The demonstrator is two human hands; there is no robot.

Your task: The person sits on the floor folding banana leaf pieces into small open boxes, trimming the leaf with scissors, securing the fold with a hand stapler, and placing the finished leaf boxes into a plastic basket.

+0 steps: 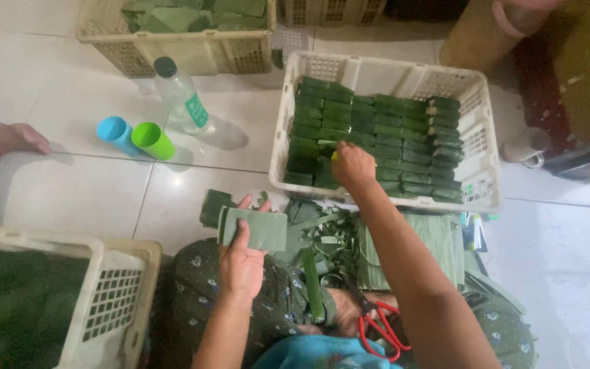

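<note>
the right hand (352, 166) presses a leaf-wrapped parcel (327, 152) into the packed rows of the white crate (483, 171) at centre frame, fingers closed on it; a hard push could dislodge its neighbours. the left hand (242, 263) grips a folded leaf piece (257, 229) at lower centre, which could slip.

three pale plastic lattice crates (384, 72) show clearly: at one, eleven and eight o'clock, with part of another at twelve. two plastic cups, blue (115, 132) and green (151, 140), lie at ten. one clear plastic bottle (182, 97), one pair of red-handled scissors (379, 326).
</note>
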